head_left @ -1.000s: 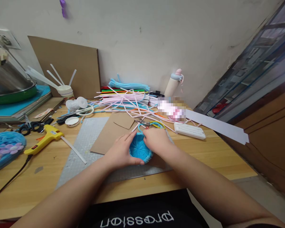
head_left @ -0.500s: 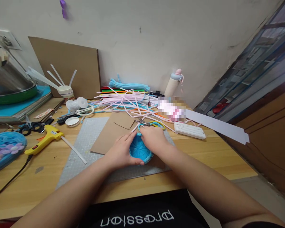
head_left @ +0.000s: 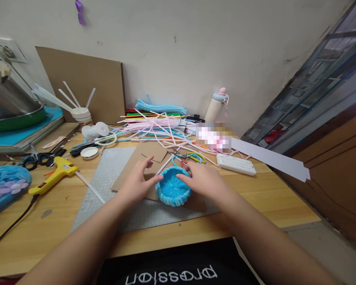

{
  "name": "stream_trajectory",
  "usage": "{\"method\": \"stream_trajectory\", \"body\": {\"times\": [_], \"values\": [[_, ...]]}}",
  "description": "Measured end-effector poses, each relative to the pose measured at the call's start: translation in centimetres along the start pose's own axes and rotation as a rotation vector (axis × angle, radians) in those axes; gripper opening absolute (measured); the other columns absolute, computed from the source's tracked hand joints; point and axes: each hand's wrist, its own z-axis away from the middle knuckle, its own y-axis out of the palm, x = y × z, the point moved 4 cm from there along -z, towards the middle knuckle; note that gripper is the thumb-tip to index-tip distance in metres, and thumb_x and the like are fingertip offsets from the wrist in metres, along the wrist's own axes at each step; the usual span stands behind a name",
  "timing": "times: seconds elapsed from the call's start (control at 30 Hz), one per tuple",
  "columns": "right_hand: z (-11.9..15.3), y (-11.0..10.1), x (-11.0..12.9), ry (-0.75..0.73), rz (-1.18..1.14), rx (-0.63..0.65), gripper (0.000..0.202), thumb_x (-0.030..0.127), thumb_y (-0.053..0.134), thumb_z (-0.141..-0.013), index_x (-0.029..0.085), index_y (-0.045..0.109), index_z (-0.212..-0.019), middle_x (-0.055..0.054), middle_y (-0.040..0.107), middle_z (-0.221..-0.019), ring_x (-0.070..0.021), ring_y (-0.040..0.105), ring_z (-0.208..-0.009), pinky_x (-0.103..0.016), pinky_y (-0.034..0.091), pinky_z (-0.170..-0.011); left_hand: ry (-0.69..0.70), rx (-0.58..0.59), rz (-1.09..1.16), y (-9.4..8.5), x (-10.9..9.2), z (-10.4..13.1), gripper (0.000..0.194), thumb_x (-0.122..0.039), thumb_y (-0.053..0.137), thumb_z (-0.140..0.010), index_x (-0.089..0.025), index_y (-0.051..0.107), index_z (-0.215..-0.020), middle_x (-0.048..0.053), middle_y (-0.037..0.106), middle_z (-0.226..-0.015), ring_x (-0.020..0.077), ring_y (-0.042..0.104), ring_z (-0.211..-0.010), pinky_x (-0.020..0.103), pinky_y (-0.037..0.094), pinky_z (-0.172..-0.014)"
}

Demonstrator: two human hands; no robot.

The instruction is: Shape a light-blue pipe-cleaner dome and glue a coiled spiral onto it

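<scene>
A small round blue pipe-cleaner basket (head_left: 174, 200) sits over cardboard on the cutting mat, its hollow facing up. At its right rim is my right hand (head_left: 206, 180), thumb inside and fingers curled round the outside. My left hand (head_left: 138, 180) is open at the left, fingers spread, with the thumb tip at the left edge of the rim; whether it touches is hard to tell. Just beyond the basket lie pliers (head_left: 179, 154) and looped yellow and blue handles (head_left: 199, 157). Beneath is a brown cardboard sheet (head_left: 127, 174) on the grey cutting mat (head_left: 90, 211).
Left of the mat are a yellow glue gun (head_left: 55, 176), scissors (head_left: 37, 158) and a blue flowered piece (head_left: 8, 186). Bundled pipe cleaners (head_left: 154, 122) lie along the wall. A bottle (head_left: 215, 107) and a white power strip (head_left: 236, 164) are on the right.
My left hand has come off the basket to the left and its fingers have spread. My right hand has shifted right along the rim, so more of the basket shows.
</scene>
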Motion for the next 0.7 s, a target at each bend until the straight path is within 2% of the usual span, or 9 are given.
{"method": "stream_trajectory", "body": {"times": [0.1,0.2,0.3,0.43,0.53,0.7], "values": [[-0.1,-0.4,0.2,-0.079,-0.07,-0.131,0.038,0.051,0.052,-0.086,0.024,0.058,-0.113,-0.007,0.069,-0.107,-0.0242,0.065,-0.094,-0.03,0.042,-0.065,-0.071,-0.034,0.054,0.5,-0.3,0.1,0.055,-0.05,0.051,-0.086,-0.017,0.052,-0.129,0.01,0.062,-0.11,0.0215,0.061,-0.093,0.036,0.051,-0.08],[-0.7,-0.1,0.4,-0.147,-0.095,-0.111,0.027,0.037,0.053,-0.087,0.026,0.062,-0.11,-0.004,0.068,-0.112,-0.0223,0.063,-0.099,-0.028,0.042,-0.068,-0.029,0.057,-0.027,1.5,-1.3,0.2,0.041,-0.041,0.056,-0.082,-0.019,0.061,-0.117,0.007,0.065,-0.103,0.0192,0.061,-0.081,0.033,0.051,-0.074],[-1.0,0.5,0.5,-0.12,-0.069,-0.05,0.017,0.031,0.052,-0.087,0.024,0.065,-0.096,-0.004,0.07,-0.1,-0.0216,0.065,-0.092,-0.028,0.042,-0.067,0.014,0.113,-0.132,1.7,-2.3,-0.1,0.03,-0.031,0.053,-0.082,-0.022,0.065,-0.107,0.005,0.068,-0.099,0.0192,0.062,-0.081,0.031,0.049,-0.072],[-1.0,0.9,1.1,-0.112,-0.034,-0.067,0.021,0.032,0.057,-0.083,0.023,0.062,-0.101,-0.005,0.068,-0.106,-0.0233,0.064,-0.096,-0.03,0.044,-0.07,-0.045,0.175,-0.378,2.0,-3.4,-1.2,0.027,-0.031,0.052,-0.08,-0.023,0.065,-0.102,0.005,0.07,-0.096,0.0232,0.064,-0.087,0.032,0.048,-0.07],[-1.1,1.4,1.6,-0.115,-0.014,-0.01,0.024,0.036,0.062,-0.081,0.021,0.062,-0.101,-0.008,0.065,-0.115,-0.0256,0.062,-0.105,-0.031,0.045,-0.074,-0.09,0.236,-0.506,2.6,-4.0,-2.0,0.022,-0.036,0.054,-0.079,-0.024,0.065,-0.094,0.007,0.07,-0.1,0.0268,0.064,-0.092,0.033,0.048,-0.067],[-1.5,2.1,1.9,-0.074,-0.02,0.07,0.024,0.034,0.066,-0.079,0.021,0.061,-0.098,-0.007,0.07,-0.104,-0.0257,0.066,-0.097,-0.03,0.046,-0.07,-0.147,0.273,-0.563,3.7,-3.9,-2.5,0.021,-0.034,0.059,-0.075,-0.024,0.061,-0.093,0.009,0.071,-0.098,0.0286,0.066,-0.09,0.033,0.049,-0.066]]}}
